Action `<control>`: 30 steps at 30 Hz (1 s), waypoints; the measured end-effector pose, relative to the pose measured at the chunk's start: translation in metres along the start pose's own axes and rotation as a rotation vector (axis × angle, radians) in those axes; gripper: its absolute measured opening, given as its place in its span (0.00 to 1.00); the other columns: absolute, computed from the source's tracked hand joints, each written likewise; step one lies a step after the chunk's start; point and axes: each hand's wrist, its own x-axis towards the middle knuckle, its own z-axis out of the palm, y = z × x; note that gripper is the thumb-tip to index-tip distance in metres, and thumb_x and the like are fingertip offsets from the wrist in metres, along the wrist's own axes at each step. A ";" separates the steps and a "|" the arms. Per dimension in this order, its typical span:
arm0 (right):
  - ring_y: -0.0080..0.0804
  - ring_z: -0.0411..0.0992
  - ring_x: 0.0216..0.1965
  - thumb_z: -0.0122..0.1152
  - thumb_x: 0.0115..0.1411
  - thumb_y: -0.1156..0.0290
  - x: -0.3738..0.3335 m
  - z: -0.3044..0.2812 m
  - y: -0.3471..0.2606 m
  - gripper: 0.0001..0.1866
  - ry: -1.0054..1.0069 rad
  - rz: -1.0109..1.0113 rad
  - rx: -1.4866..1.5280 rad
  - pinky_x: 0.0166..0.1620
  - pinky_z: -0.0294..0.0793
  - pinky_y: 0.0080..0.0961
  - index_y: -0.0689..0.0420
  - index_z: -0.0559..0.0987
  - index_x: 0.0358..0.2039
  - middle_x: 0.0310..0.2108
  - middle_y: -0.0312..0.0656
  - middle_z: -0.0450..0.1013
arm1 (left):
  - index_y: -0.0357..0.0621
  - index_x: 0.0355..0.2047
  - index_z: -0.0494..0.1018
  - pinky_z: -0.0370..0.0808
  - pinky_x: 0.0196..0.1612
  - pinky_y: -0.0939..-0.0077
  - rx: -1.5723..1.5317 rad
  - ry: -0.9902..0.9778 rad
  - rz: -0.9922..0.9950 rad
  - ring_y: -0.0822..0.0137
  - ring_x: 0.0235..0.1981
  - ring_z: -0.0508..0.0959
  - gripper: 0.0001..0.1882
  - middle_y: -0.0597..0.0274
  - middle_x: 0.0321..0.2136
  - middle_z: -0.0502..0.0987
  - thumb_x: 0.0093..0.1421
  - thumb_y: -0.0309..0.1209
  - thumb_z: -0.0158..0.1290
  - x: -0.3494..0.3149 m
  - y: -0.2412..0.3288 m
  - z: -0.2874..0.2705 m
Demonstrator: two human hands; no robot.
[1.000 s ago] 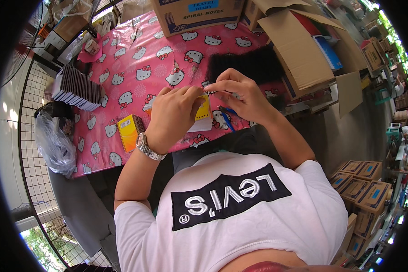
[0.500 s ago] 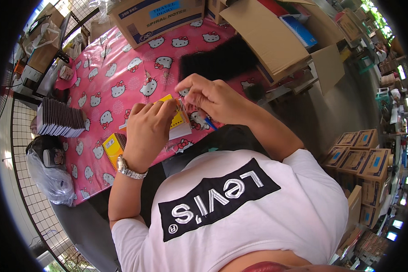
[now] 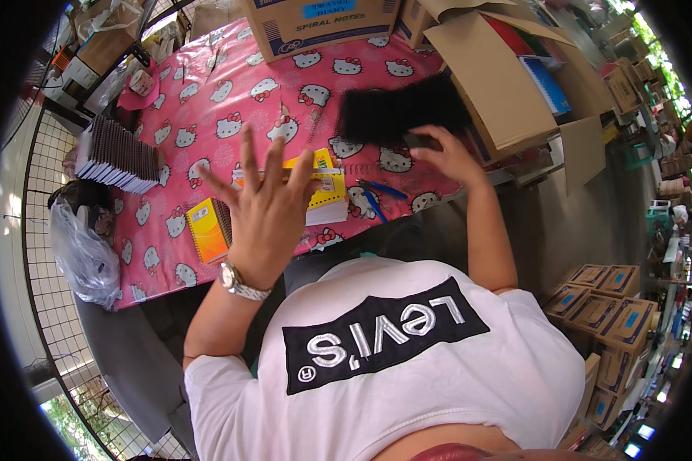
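Pink surface (image 3: 242, 73): left grip (image 3: 269, 223) spread wide by yellow notebook (image 3: 329, 187).
Right grip (image 3: 447, 160) at black pile (image 3: 400, 107), hold unclear; best keep punched holes (image 3: 327, 203) aligned.

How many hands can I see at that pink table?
2. The left hand, fingers spread, partly hides the yellow-covered paper stack; the right hand is near the black pile farther right. Neither hand is hidden.

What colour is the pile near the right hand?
Black; the pile shows best in the head view.
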 end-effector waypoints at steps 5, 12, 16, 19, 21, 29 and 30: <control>0.29 0.68 0.55 0.68 0.53 0.56 0.057 0.006 -0.136 0.30 -0.928 -0.322 1.185 0.59 0.65 0.27 0.59 0.77 0.54 0.53 0.41 0.72 | 0.50 0.45 0.72 0.63 0.52 0.43 -0.164 -0.011 -0.110 0.46 0.58 0.65 0.14 0.56 0.46 0.70 0.59 0.34 0.59 -0.012 0.000 0.006; 0.31 0.68 0.53 0.70 0.49 0.53 0.068 0.008 -0.169 0.30 -1.039 -0.339 0.915 0.57 0.66 0.28 0.62 0.81 0.48 0.51 0.44 0.67 | 0.48 0.43 0.73 0.66 0.46 0.55 -0.292 -0.059 -0.079 0.52 0.45 0.70 0.14 0.58 0.40 0.72 0.58 0.35 0.60 -0.010 -0.010 0.001; 0.31 0.67 0.55 0.69 0.49 0.52 0.078 0.003 -0.167 0.30 -0.826 -0.281 0.430 0.57 0.65 0.29 0.61 0.81 0.47 0.51 0.43 0.67 | 0.45 0.42 0.73 0.66 0.47 0.56 -0.365 -0.056 -0.086 0.51 0.45 0.70 0.14 0.57 0.39 0.73 0.57 0.33 0.60 -0.005 -0.014 -0.005; 0.33 0.66 0.54 0.68 0.50 0.56 0.079 0.001 -0.182 0.27 -0.886 -0.339 0.290 0.56 0.65 0.29 0.61 0.81 0.47 0.50 0.43 0.68 | 0.42 0.41 0.72 0.67 0.48 0.58 -0.422 -0.011 -0.112 0.50 0.45 0.70 0.13 0.55 0.40 0.72 0.56 0.28 0.59 -0.008 -0.017 0.000; 0.35 0.67 0.54 0.68 0.50 0.58 0.082 0.004 -0.183 0.27 -0.753 -0.393 0.028 0.56 0.65 0.29 0.61 0.81 0.48 0.50 0.42 0.68 | 0.40 0.41 0.72 0.68 0.49 0.58 -0.471 0.011 -0.118 0.49 0.45 0.71 0.13 0.53 0.40 0.72 0.55 0.25 0.58 -0.006 -0.023 0.002; 0.34 0.68 0.53 0.69 0.49 0.56 0.086 0.019 -0.175 0.27 -0.978 -0.315 0.882 0.57 0.66 0.29 0.60 0.81 0.47 0.50 0.41 0.69 | 0.36 0.40 0.73 0.74 0.36 0.68 -0.643 0.035 -0.188 0.58 0.37 0.78 0.12 0.53 0.40 0.73 0.56 0.23 0.59 -0.019 -0.049 0.004; 0.33 0.68 0.53 0.70 0.49 0.56 0.087 0.020 -0.179 0.27 -0.926 -0.298 0.602 0.57 0.66 0.29 0.59 0.81 0.47 0.50 0.41 0.69 | 0.35 0.40 0.73 0.74 0.35 0.69 -0.677 0.019 -0.209 0.60 0.36 0.78 0.11 0.54 0.39 0.74 0.57 0.23 0.59 -0.019 -0.050 0.005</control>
